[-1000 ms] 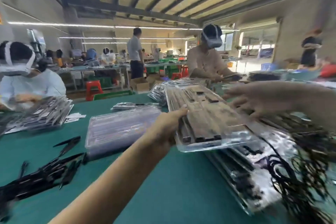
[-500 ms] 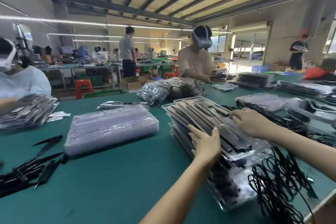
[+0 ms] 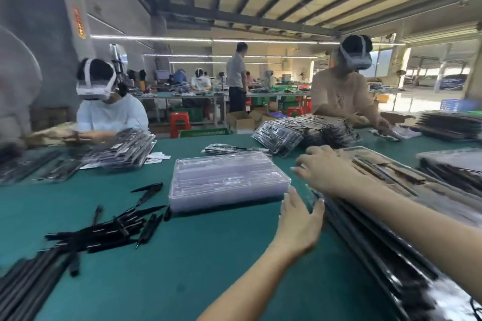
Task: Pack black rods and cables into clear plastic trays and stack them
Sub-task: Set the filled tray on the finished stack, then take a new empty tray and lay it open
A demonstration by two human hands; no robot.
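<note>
On the bench point(image 3: 208, 255), a stack of empty trays point(image 3: 229, 180) sits in the middle. The loose rods point(image 3: 104, 229) lie to its left, nearer the front edge. The stack of packed trays point(image 3: 391, 229) runs along the right side. Between the two stacks is the left hand point(image 3: 300, 224); the right hand point(image 3: 323, 169) rests over the packed stack's far end.

The table point(image 3: 208, 263) is teal green. Black rods point(image 3: 109, 229) lie loose on it beside clear, faintly lilac trays point(image 3: 227, 180). Behind stand a red stool point(image 3: 180, 122) and green crates point(image 3: 287, 101).
</note>
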